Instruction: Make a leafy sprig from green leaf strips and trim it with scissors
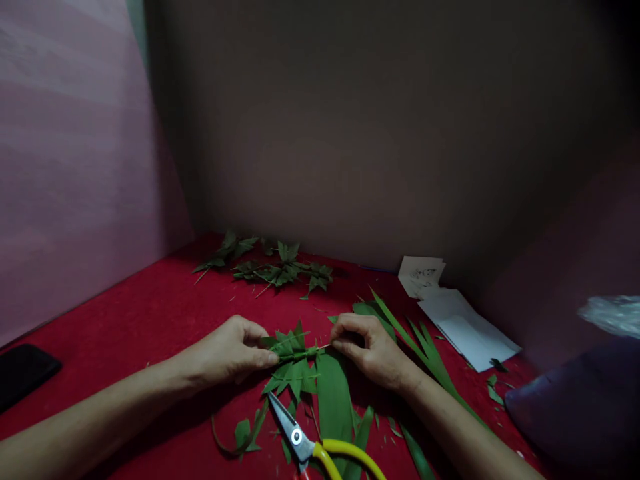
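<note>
Both my hands meet over a red cloth surface (150,313). My left hand (230,350) pinches the left end of a folded green leaf piece with jagged points (293,353). My right hand (367,350) is closed on its right end, where a thin stick or stem pokes out. The leaf piece hangs just above long flat green leaves (333,400). Scissors with yellow handles (313,447) lie shut near the front edge, just below the leaf piece.
A pile of finished jagged leaf pieces (273,267) lies at the back. White papers (460,320) sit at the right, long leaf blades (425,347) beside them. A black phone (23,373) rests at the far left. A dark cushion (575,413) fills the right corner.
</note>
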